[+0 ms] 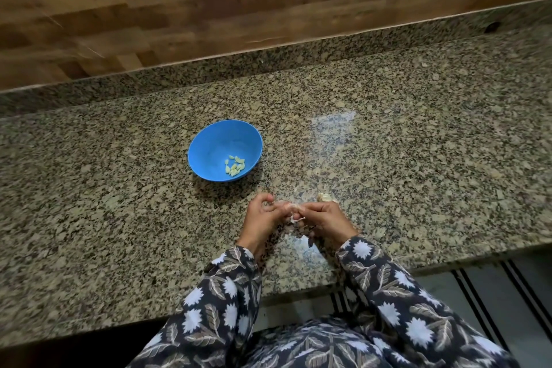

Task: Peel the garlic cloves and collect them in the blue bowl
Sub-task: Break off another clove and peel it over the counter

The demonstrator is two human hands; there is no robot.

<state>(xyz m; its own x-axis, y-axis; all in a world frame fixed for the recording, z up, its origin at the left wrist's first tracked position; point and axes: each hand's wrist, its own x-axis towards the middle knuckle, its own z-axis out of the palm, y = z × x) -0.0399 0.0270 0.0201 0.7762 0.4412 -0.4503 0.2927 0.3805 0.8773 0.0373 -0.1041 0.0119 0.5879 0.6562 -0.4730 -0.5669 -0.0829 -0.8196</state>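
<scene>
A blue bowl [209, 143] stands on the granite counter and holds several peeled garlic cloves [235, 166] near its front right side. Just in front of the bowl my left hand [263, 218] and my right hand [324, 219] meet, fingertips together, both pinching one garlic clove [294, 212] with pale papery skin hanging from it. A small lump of unpeeled garlic [325, 196] lies on the counter right behind my right hand.
The speckled granite counter [418, 143] runs left to right, with a low granite upstand and a wooden wall [179, 24] behind it. Bits of skin [304, 243] lie between my wrists. The counter's front edge is close to my body.
</scene>
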